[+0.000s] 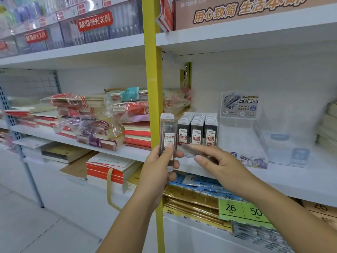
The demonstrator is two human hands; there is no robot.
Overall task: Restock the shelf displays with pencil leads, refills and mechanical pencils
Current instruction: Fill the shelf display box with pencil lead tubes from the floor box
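Observation:
My left hand grips an upright stack of pencil lead packs, clear cases with white tops and barcode labels, in front of the yellow shelf post. My right hand pinches one blurred lead pack, tilted and pointing up-left, just below the display. On the white shelf behind stands a clear display with three full rows of dark 0.5 HB lead packs. To its right stands a clear acrylic display stand with a printed header card; its compartments look empty.
A yellow upright post divides the shelving. Wrapped notebook stacks fill the left shelf. Below lie gold and blue packets with a green price card. More boxes sit on the top shelf.

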